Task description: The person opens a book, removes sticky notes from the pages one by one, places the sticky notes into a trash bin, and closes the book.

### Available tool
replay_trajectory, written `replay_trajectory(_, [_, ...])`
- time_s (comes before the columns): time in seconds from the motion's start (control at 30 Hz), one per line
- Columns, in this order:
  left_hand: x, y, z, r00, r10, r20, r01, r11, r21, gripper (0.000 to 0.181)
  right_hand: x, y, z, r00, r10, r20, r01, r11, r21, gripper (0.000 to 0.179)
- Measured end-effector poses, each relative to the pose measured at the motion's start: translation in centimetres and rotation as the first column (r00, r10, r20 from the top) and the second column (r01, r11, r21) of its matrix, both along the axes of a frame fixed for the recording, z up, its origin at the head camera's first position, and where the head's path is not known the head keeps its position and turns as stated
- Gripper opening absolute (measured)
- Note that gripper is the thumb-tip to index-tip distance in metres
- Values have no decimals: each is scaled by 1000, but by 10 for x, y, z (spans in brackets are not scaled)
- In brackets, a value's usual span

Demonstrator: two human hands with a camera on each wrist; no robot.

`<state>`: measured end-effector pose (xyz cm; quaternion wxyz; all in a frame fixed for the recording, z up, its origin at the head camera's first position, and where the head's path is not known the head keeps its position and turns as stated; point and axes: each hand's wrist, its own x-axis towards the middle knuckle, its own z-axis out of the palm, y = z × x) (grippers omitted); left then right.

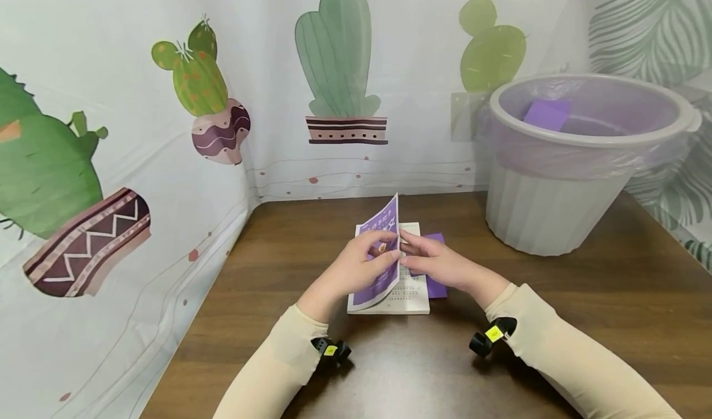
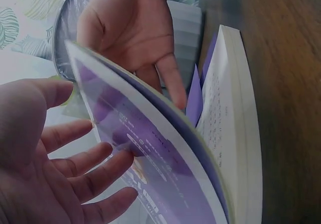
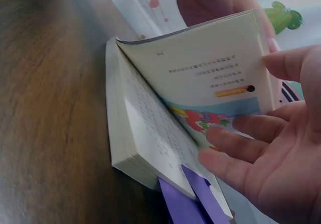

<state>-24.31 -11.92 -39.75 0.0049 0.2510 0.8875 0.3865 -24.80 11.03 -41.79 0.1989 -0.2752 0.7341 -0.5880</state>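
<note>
A thick book with a purple-and-white cover (image 1: 384,270) lies on the table, its cover and some pages raised nearly upright. The left hand (image 1: 361,261) touches the outer face of the cover with extended fingers (image 2: 95,179). Opposite it, the right hand (image 1: 439,261) is on the page side, its thumb by the edge of the raised page (image 3: 200,63) and its fingers spread before a colourful picture. Purple paper (image 1: 437,288) sticks out from the book's right side. In the right wrist view, one purple strip (image 3: 208,196) lies over the lower page.
A grey bin (image 1: 547,203) lined with clear plastic stands at the right back of the wooden table (image 1: 289,246). Inside it is a purple sheet (image 1: 547,115). A white curtain (image 1: 272,67) printed with cacti hangs behind and to the left.
</note>
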Motion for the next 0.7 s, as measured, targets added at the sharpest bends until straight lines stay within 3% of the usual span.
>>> replay_trajectory(0.27, [-1,-10,9,1000,21,23,-23,998,67,42,5,-16,4,999,-47,4,47,998,51,72])
replay_trajectory(0.53, [-3,-26,16,998,59,2,-59,992,108,44,4,-33,10,999,-36,-30,39,995,90,69])
replay_trajectory(0.7, [-3,-37,18,996,89,1,-89,990,109,45,1,-43,10,994,-7,-109,21,992,124,72])
